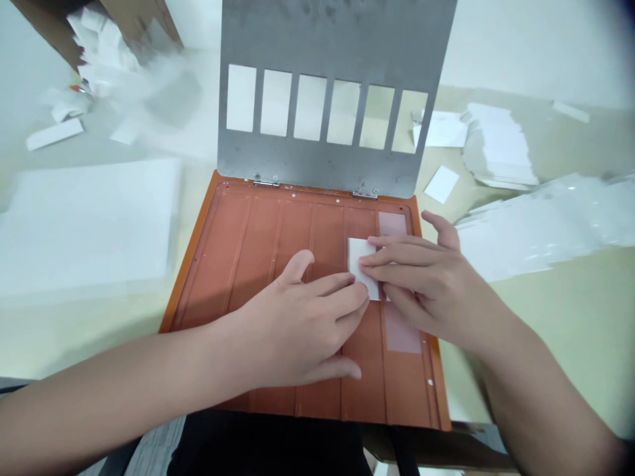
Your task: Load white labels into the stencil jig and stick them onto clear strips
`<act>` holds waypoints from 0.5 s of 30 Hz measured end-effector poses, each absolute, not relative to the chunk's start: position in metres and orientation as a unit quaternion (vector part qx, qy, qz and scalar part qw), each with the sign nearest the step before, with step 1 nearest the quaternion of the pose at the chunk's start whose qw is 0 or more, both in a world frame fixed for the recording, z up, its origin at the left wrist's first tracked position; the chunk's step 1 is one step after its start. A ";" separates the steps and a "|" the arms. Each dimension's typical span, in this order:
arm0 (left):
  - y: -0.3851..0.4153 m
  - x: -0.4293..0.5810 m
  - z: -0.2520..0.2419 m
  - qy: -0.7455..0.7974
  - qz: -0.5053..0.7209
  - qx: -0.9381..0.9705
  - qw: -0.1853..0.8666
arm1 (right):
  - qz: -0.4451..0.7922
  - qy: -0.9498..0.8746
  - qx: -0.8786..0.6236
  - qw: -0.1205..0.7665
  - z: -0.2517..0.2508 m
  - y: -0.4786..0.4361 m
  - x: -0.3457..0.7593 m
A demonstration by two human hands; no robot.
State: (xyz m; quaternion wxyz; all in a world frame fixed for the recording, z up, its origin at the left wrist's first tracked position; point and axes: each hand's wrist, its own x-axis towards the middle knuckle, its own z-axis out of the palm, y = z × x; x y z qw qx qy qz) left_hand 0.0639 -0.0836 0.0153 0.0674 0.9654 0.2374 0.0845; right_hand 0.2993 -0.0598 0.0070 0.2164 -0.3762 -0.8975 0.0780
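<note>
Your left hand (315, 317), fingers apart, and right hand (439, 277) (can't tell whether clamped) touch the white card (357, 249), probably steadying it.

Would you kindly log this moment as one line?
left hand: touching white card | right hand: touching same card | card: over orange board | metal lid: raised

We see left hand (317, 320) and right hand (439, 281) touching white card (360, 251) on orange tray (262, 228); grey windowed lid (327, 36) raised at far side.

Lettering, labels, numbers — none can be read.
</note>
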 end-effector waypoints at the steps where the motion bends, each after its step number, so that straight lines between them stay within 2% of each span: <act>1: -0.084 0.064 0.015 0.237 0.086 0.965 0.065 | 0.080 -0.899 -0.374 0.214 0.008 -0.060 0.299; 15: -0.084 0.064 0.018 0.235 0.074 0.969 0.020 | 0.073 -0.895 -0.381 0.222 0.006 -0.057 0.299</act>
